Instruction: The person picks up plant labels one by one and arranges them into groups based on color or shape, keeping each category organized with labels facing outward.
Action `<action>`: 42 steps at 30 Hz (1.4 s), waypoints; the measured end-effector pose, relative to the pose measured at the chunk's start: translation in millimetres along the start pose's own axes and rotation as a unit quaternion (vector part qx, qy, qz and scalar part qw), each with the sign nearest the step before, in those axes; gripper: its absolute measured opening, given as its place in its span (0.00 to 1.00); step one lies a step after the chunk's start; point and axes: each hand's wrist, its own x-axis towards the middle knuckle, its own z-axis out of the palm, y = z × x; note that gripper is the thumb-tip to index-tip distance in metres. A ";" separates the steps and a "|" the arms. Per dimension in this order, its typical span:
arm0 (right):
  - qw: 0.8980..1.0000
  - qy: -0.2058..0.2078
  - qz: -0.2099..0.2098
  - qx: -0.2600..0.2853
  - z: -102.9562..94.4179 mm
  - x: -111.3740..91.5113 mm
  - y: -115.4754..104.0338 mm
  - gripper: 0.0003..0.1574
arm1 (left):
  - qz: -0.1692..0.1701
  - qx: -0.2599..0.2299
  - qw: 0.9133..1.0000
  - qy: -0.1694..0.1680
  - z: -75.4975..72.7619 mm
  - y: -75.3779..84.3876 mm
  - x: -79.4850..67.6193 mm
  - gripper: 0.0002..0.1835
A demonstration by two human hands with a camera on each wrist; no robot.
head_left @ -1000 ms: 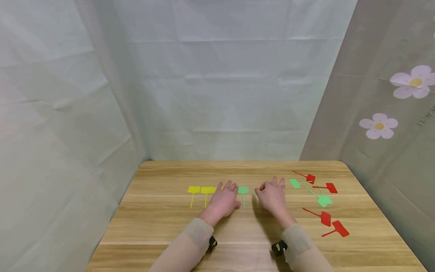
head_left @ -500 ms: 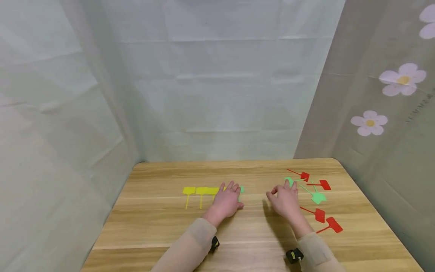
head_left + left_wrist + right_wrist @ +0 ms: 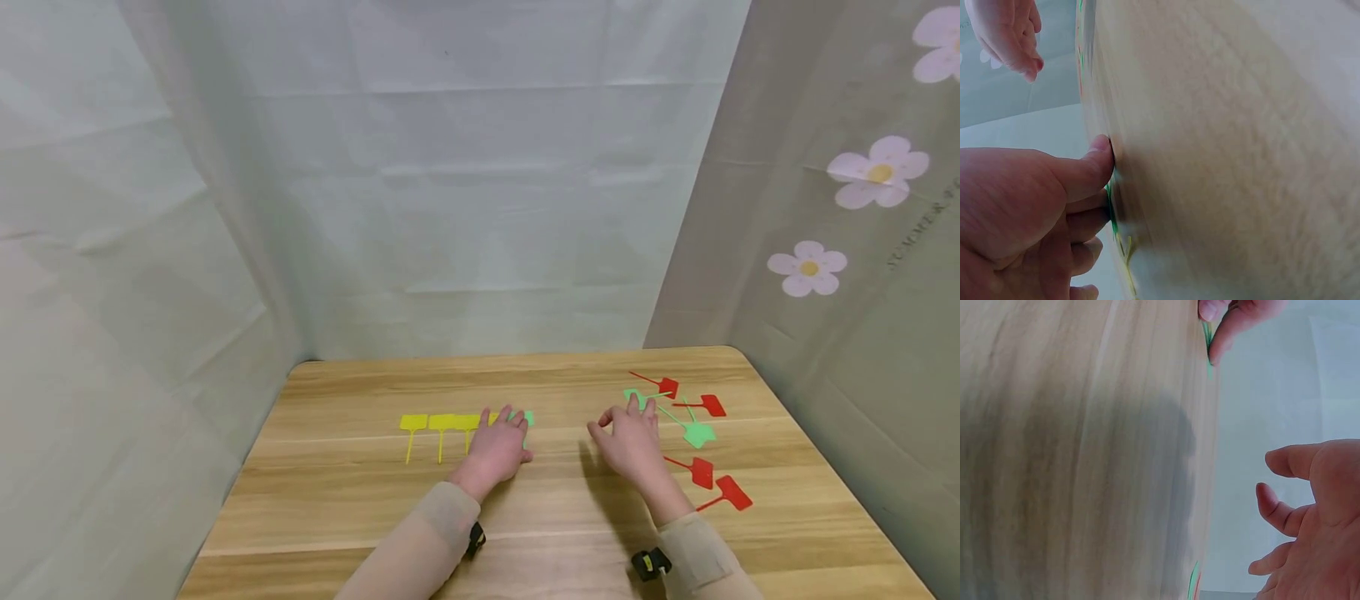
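Note:
Flat plastic plant labels, each a small plate on a thin stem, lie on the wooden table. My left hand [image 3: 495,447] rests with extended fingers on the right end of a row, touching a green label [image 3: 529,417] and partly covering it. Several yellow labels [image 3: 413,422] lie left of it, stems toward me. My right hand [image 3: 632,442] hovers above the table, holding nothing; thumb and index finger stand apart in the right wrist view. Just beyond its fingertips is another green label [image 3: 634,395], partly hidden.
At the right lie scattered red labels [image 3: 702,473] and more green [image 3: 700,434], some with crossing stems. Pale sheets [image 3: 480,208] hang behind and beside the wooden table [image 3: 360,508]; the right one bears printed flowers [image 3: 807,268].
My right hand has moved right, away from the row toward the scattered labels. The left hand has shifted slightly right over the row's green label. The head view has turned slightly right.

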 end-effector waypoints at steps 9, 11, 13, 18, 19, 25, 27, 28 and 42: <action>1.000 0.004 0.000 -0.001 2.3 -0.6 4.1 0.16 | -0.020 0.001 1.000 -0.006 3.0 1.4 2.0 0.36; 1.000 0.000 0.001 -0.004 2.7 -1.0 4.8 0.17 | -0.022 0.001 1.000 -0.010 3.1 1.7 1.9 0.36; 1.000 -0.002 0.002 -0.008 3.0 -1.0 5.6 0.16 | -0.023 -0.002 1.000 -0.014 2.9 1.7 2.1 0.36; 1.000 -0.005 0.000 -0.010 2.8 -1.1 8.9 0.16 | -0.024 -0.011 0.999 -0.019 1.3 1.8 0.9 0.36; 1.000 -0.005 -0.002 -0.010 2.2 -1.2 9.8 0.16 | -0.023 -0.011 0.999 -0.019 1.1 1.8 0.6 0.36; 0.999 0.006 -0.013 -0.029 -5.9 2.3 21.8 0.14 | -0.021 -0.011 1.000 -0.019 0.0 1.2 0.5 0.37; 0.999 0.011 -0.020 -0.042 -11.2 5.8 29.3 0.14 | -0.020 -0.011 1.000 -0.019 -0.2 0.9 0.3 0.37; 0.998 0.012 -0.024 -0.051 -14.8 8.0 33.2 0.13 | -0.019 -0.013 1.000 -0.018 0.1 1.1 0.4 0.37; 0.976 -0.038 -0.136 -0.168 -44.6 57.2 78.8 0.32 | -0.014 -0.025 0.999 -0.016 2.0 3.7 0.4 0.36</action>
